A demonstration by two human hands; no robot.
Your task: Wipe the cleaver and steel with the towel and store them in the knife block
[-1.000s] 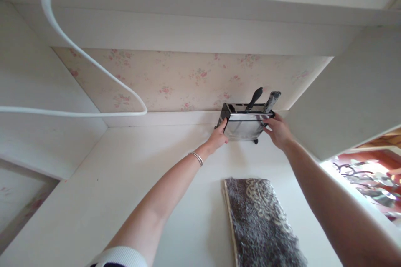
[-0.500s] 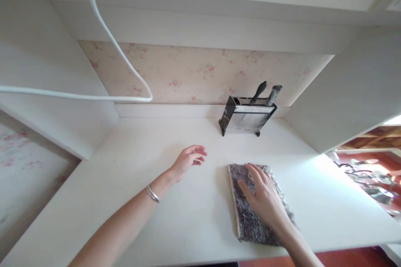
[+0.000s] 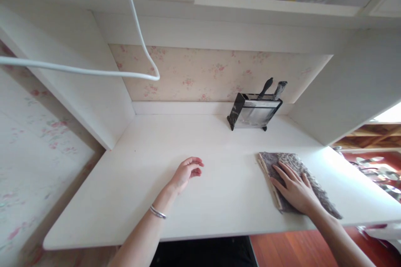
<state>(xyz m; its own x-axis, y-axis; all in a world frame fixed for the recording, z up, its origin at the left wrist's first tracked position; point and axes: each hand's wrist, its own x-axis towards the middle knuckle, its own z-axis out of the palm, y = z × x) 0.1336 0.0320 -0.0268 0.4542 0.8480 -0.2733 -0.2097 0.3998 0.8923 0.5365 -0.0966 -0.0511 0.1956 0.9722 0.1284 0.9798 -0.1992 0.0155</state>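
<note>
My right hand lies flat with spread fingers on a grey-brown folded cloth at the right of the white counter. My left hand hovers just over the middle of the counter, fingers loosely curled, holding nothing; a silver bangle sits on its wrist. A shiny metal knife holder with two handles sticking up stands against the flowered back wall, well beyond both hands.
A white cable hangs in a loop from above at the left. An upper shelf holds bottles. White side panels close the counter at left and right. Red floor shows below the front edge.
Both hands left the knife holder and drew back toward me. The right hand came down on the cloth and slid it to the right; the left hand stays over the counter's middle.
</note>
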